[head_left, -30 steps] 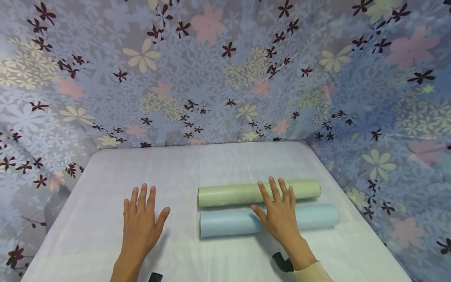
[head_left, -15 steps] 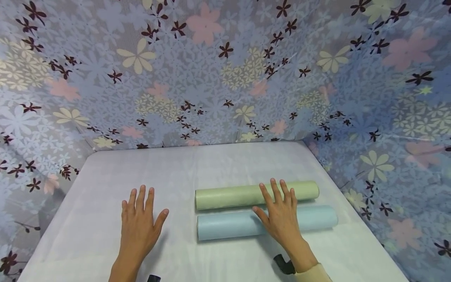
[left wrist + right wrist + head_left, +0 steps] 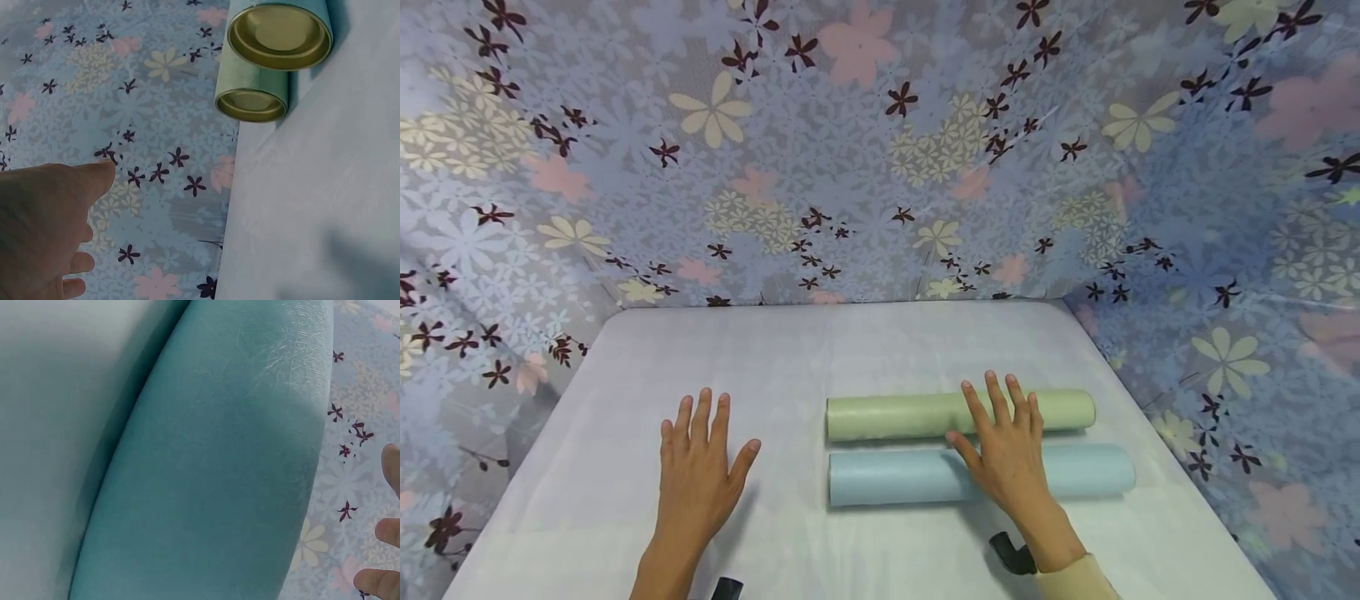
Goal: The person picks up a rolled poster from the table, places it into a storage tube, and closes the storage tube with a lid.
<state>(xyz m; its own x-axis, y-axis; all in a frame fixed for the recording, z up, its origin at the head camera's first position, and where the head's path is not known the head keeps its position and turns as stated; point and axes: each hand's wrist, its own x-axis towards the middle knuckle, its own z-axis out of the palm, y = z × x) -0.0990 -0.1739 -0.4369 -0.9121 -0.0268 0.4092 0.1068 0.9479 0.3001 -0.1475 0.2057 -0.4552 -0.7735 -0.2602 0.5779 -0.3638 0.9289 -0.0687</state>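
Note:
Two long tubes lie side by side on the right half of the white-covered table (image 3: pixel 775 358): a pale green tube (image 3: pixel 887 417) behind and a light blue tube (image 3: pixel 895 479) in front. My right hand (image 3: pixel 1011 462), fingers straight and spread, hovers over both and hides part of each. The blue tube (image 3: pixel 206 456) fills the middle of the right wrist view. Left of the tubes, my left hand (image 3: pixel 696 483) is held above the table with fingers extended, holding nothing. In the left wrist view, the recessed metal ends of the blue tube (image 3: pixel 281 34) and green tube (image 3: pixel 252 105) show.
Floral cloth walls (image 3: pixel 850 167) rise behind the table and along both sides. Black wrist-mounted pieces (image 3: pixel 1013 554) show below the right hand, and a similar black piece (image 3: pixel 727 588) at the bottom near the left forearm.
The head view shifts slightly, moving the tubes a little in the picture. My right hand has edged forward and right in that view; the left hand stays nearly still.

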